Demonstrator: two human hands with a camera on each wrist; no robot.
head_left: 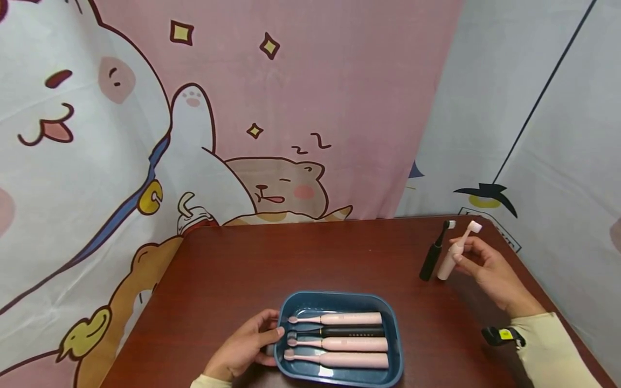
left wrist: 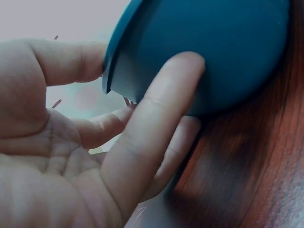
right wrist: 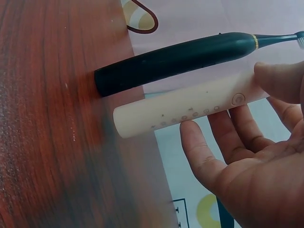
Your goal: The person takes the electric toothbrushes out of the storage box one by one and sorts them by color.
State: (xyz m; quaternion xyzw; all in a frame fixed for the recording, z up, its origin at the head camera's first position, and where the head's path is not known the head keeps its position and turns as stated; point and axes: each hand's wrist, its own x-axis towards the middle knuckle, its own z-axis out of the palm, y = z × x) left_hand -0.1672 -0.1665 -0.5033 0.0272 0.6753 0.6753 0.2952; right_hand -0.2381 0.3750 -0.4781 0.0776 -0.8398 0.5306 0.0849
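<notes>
At the right of the table in the head view, my right hand [head_left: 495, 275] grips a pale pink electric toothbrush [head_left: 450, 260] by its handle. A black electric toothbrush [head_left: 430, 260] stands upright on its base just to the left of it. In the right wrist view, thumb and fingers hold the pink handle [right wrist: 166, 111]; whether its base touches the table cannot be told. My left hand [head_left: 247, 342] holds the left end of a blue tray [head_left: 335, 297], the thumb at its rim. Inside the tray lie three pink electric toothbrushes [head_left: 354, 360] and a black one [head_left: 353, 331], heads to the left.
The dark reddish-brown table [head_left: 291, 258] reaches back to a cartoon-printed cloth [head_left: 359, 108] hanging behind it. A pale printed cloth [head_left: 572, 178] hangs along the right side. On the right wrist is a black strap [head_left: 499, 336].
</notes>
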